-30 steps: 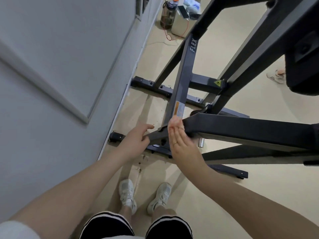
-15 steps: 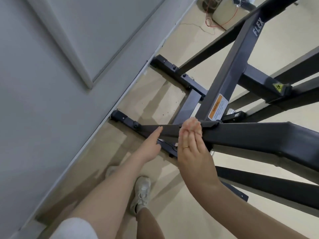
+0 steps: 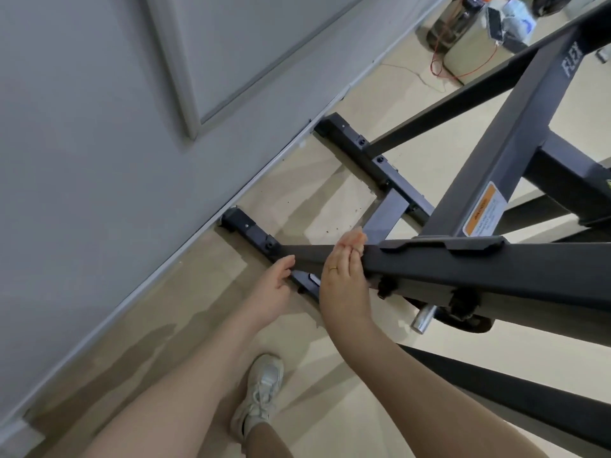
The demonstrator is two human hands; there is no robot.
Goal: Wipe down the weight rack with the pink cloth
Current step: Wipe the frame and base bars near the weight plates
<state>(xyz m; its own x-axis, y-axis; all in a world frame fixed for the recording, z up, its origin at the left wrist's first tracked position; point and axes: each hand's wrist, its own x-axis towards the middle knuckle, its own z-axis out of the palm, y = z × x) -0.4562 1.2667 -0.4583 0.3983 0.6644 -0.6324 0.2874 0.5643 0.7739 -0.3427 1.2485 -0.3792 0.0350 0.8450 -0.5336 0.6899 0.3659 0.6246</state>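
Note:
The dark grey weight rack (image 3: 496, 269) fills the right side, and one of its rails runs across the middle toward the wall. My right hand (image 3: 344, 279) lies flat against the near end of that rail, fingers straight and together. A small pinkish scrap, possibly the pink cloth (image 3: 359, 243), shows at the fingertips; the rest is hidden behind the hand. My left hand (image 3: 274, 285) touches the rail's tapered tip from below left with loosely bent fingers. An upright marked FLEX (image 3: 542, 127) carries an orange warning label.
A grey wall (image 3: 99, 160) with a baseboard runs diagonally close on the left. The rack's floor feet (image 3: 363, 150) reach the wall. A chrome peg (image 3: 421, 320) sticks out under the rail. A bottle, a box and a red cable (image 3: 463, 34) sit at the far top right. My shoe (image 3: 261, 391) is below.
The view has swung left and closer to the wall. My right hand stays flat on the rail end, shifted slightly toward the tip. My left hand has eased from clasping the tip to touching it.

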